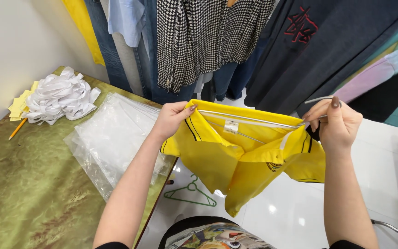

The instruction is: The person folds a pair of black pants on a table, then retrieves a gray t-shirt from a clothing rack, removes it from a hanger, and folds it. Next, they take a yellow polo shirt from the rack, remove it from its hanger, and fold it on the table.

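I hold a yellow polo shirt point(236, 159) with black trim stretched between both hands above the floor. My left hand point(171, 119) pinches the shirt's left shoulder by the collar. My right hand point(335, 122) grips the right shoulder together with the hook end of a thin metal hanger point(249, 120), whose wire runs inside the neck opening. A white label shows inside the collar. The lower part of the shirt hangs folded and loose beneath my hands.
A green marbled table point(28, 184) at left carries a stack of clear plastic bags point(111, 138), a heap of white ribbon point(58, 97), yellow paper and a pencil point(17, 128). Hanging garments point(208, 41) fill the back. A green hanger point(192, 191) lies on the white floor.
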